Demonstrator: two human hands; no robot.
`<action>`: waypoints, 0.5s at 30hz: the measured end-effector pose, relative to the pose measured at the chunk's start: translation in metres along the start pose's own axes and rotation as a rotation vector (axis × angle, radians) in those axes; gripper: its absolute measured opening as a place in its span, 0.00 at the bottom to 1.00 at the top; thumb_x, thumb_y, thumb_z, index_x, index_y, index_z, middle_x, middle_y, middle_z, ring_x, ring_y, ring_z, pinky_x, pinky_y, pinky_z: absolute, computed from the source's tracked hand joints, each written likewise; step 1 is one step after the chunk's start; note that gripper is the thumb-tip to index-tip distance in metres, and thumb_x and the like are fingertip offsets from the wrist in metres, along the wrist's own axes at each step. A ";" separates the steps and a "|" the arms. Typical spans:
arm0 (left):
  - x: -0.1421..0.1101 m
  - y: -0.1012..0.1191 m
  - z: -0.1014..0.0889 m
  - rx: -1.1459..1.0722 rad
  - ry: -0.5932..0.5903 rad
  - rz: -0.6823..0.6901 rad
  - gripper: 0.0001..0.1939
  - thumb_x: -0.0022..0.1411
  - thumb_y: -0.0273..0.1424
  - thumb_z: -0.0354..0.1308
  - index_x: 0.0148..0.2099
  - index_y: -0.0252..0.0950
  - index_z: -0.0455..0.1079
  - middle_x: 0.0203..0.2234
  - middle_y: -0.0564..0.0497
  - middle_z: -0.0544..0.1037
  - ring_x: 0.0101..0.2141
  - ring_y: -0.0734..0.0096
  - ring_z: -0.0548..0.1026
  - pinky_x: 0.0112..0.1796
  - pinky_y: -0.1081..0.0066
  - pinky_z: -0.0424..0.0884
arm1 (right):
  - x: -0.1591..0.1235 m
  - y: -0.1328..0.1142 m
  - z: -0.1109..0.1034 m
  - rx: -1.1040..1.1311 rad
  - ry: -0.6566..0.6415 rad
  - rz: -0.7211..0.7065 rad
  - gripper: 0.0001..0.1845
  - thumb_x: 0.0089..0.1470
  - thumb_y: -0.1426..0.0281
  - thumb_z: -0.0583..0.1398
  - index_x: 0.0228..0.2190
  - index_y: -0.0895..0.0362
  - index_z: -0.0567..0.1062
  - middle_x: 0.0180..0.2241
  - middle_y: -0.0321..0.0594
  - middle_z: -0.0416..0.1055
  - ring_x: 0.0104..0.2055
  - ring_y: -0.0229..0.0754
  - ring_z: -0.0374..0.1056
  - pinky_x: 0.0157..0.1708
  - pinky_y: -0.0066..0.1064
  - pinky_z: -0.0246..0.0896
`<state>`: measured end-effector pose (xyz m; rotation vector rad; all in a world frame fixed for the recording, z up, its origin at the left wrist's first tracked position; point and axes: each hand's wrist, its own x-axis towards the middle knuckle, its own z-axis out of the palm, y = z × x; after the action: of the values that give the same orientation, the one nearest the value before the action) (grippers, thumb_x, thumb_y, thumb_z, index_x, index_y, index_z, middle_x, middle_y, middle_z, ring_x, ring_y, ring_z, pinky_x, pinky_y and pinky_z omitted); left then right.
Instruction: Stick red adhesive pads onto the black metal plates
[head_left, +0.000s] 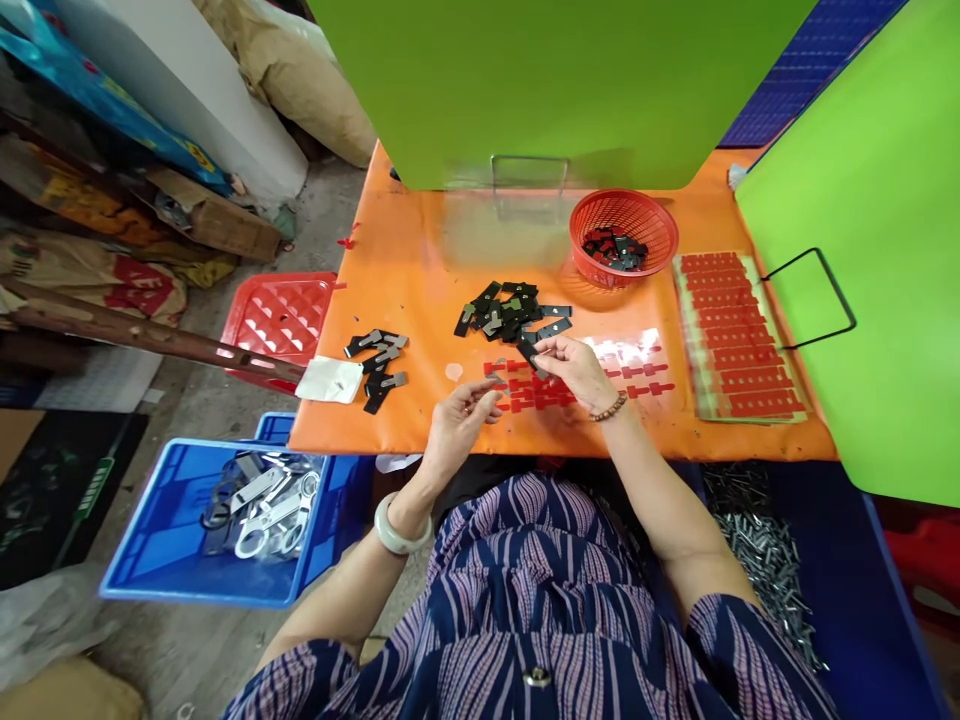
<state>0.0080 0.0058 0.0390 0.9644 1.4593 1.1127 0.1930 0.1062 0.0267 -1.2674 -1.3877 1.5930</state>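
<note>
My right hand (574, 368) pinches a small black flat part (529, 354) over a clear sheet of red stickers (634, 375) on the orange table (420, 260). My left hand (463, 420) hovers just left of it at the table's near edge, fingers curled toward a small piece at their tips that I cannot make out. Behind both hands lies a loose pile of black parts (506, 310). A smaller group of black parts (379, 362) sits to the left, next to a white packet (330, 380).
A red basket (624, 236) holding a few black parts stands at the back right. Stacked red sticker sheets (739, 335) lie to the right. Green screens (877, 250) wall the back and right. A blue crate (187, 535) of metal pieces and a red basket (277, 318) sit lower left.
</note>
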 end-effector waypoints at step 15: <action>-0.028 -0.012 0.010 -0.125 -0.541 -0.498 0.16 0.50 0.38 0.69 0.30 0.33 0.68 0.20 0.52 0.78 0.18 0.75 0.75 0.21 0.77 0.72 | -0.086 0.022 0.002 -0.192 -0.432 0.034 0.05 0.52 0.68 0.62 0.31 0.56 0.78 0.27 0.34 0.74 0.27 0.34 0.66 0.30 0.28 0.62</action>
<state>0.0224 -0.0226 0.0333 0.6863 1.0817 0.5144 0.2197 0.0217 0.0253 -1.0950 -1.8277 1.8690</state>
